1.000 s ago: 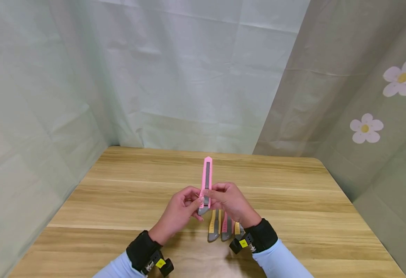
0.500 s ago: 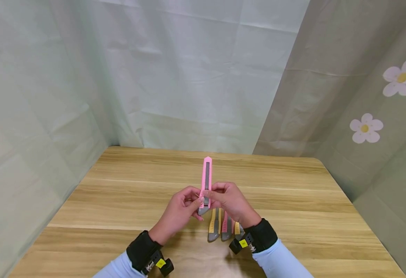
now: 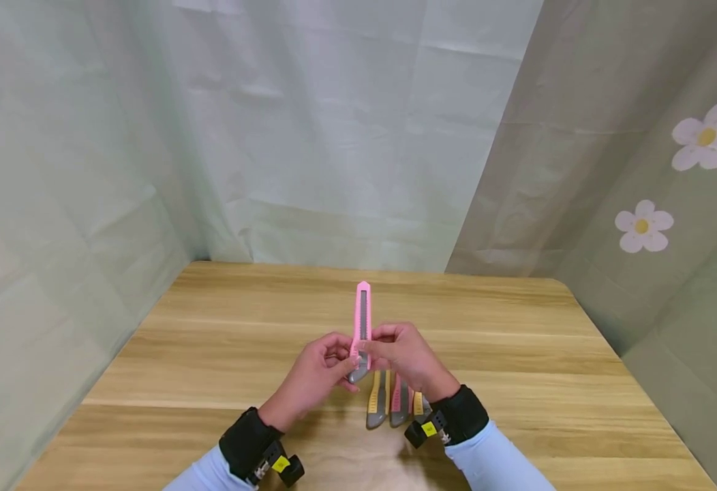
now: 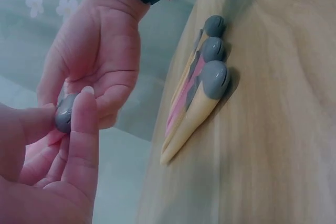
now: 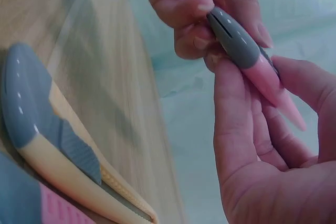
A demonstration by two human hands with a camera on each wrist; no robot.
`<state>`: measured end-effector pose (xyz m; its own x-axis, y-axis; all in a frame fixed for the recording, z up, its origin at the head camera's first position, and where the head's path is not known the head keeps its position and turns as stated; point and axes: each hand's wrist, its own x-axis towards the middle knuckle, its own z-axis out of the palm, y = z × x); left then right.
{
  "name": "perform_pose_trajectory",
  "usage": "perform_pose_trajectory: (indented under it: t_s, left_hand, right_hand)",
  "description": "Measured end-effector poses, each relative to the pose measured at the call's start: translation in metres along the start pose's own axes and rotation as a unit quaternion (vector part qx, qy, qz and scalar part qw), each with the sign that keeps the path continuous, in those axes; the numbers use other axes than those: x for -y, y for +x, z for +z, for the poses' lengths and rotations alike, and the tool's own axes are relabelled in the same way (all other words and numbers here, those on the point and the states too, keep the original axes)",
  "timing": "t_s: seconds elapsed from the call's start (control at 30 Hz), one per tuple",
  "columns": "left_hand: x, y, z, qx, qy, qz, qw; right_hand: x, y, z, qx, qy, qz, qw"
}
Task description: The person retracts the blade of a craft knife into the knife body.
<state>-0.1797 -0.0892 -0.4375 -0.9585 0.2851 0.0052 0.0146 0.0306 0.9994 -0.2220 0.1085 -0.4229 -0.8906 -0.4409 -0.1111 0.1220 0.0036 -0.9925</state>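
Note:
A pink utility knife [image 3: 362, 314] with a grey end cap is held up above the table, its pink tip pointing away from me. My left hand [image 3: 311, 375] pinches its grey end between thumb and fingers. On the other side, my right hand [image 3: 409, 358] pinches the knife's body, thumb on the slider side. In the right wrist view the grey cap [image 5: 233, 35] faces the camera, and no blade shows. Beneath the right hand lie a yellow utility knife [image 3: 378, 402], a darker pink one [image 3: 401, 402] and another yellow one [image 3: 420, 406], partly hidden by the hand and wrist.
The wooden table [image 3: 211, 368] extends around the hands, with its far edge against a pale curtain [image 3: 334, 136]. At the right hangs a curtain printed with white flowers [image 3: 642, 226]. Each wrist wears a black strap with a camera [image 3: 285, 467].
Both hands keep their pinch on the pink utility knife. Its tip sits slightly lower and further left in the view, while the whole scene has shifted a little too.

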Motion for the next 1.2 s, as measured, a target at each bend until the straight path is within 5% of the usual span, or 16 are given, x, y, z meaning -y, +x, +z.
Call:
perform_pose_trajectory:
  t_s: [0.2,0.6,1.2]
  left_hand:
    - [0.004,-0.001,0.000,0.006,0.023,-0.022,0.9995]
    - [0.017,-0.012,0.006,0.013,0.141,0.001,0.9900]
    - [0.025,-0.020,0.006,0.046,0.188,-0.035,0.9804]
  right_hand:
    - [0.001,0.007,-0.010,-0.001,0.010,0.022,0.9997]
    - [0.008,0.027,-0.032,-0.016,0.001,0.055,0.9984]
    - [0.004,0.037,-0.037,-0.005,-0.042,0.066,0.9969]
